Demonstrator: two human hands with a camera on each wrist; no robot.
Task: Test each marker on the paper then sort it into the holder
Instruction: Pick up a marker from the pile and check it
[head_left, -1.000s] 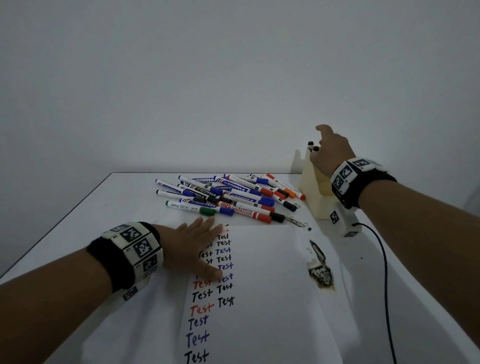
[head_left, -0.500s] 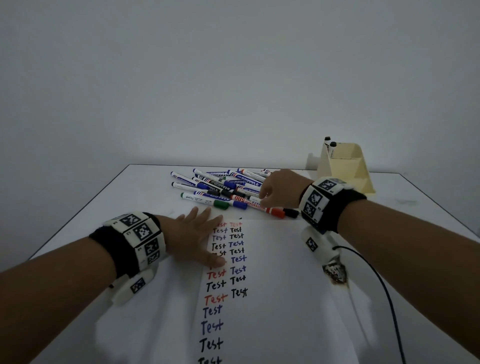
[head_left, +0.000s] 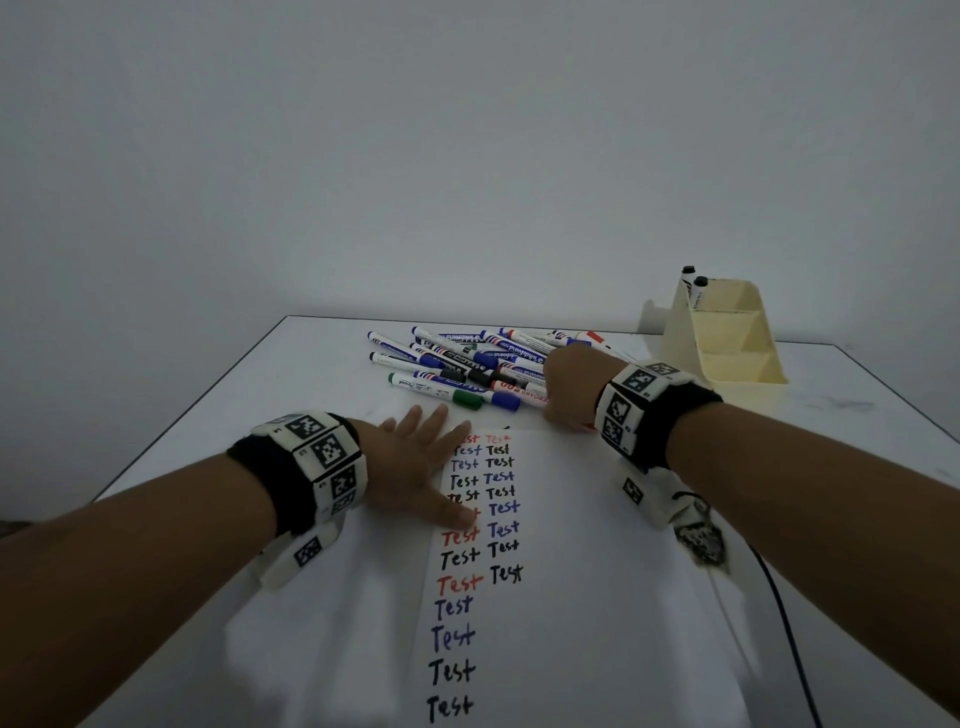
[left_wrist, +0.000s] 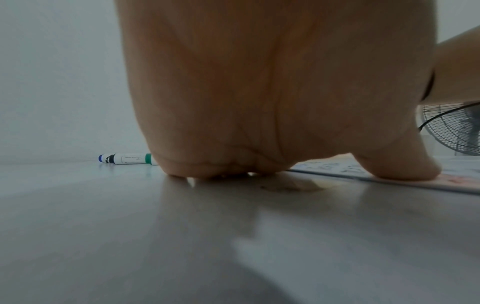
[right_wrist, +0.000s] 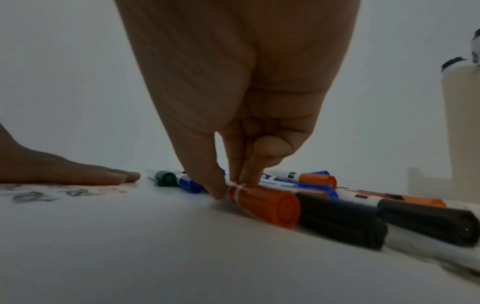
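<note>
The right hand (right_wrist: 233, 123), brought back from the cream plastic holder (head_left: 737, 338), is being closed: an orange-capped white marker (right_wrist: 262, 202) is being pinched by its fingers (right_wrist: 207, 181) for testing, while the white paper sheet (head_left: 571, 597) is being pressed flat by the open left hand (head_left: 415, 467).

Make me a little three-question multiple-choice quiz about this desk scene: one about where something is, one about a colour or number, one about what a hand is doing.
1. Where does the holder stand?
A. far right of the table
B. on the paper
C. near left corner

2. What colour is the cap of the marker that the right hand is taking?
A. green
B. orange-red
C. yellow

3. What is the left hand doing?
A. writing
B. lying flat on the paper's edge
C. holding a cap

Answers: 1 A, it sits at the table's far right, beyond the marker pile. 2 B, the right wrist view shows fingertips pinching just behind an orange-red cap. 3 B, its fingers are spread flat and hold nothing.
</note>
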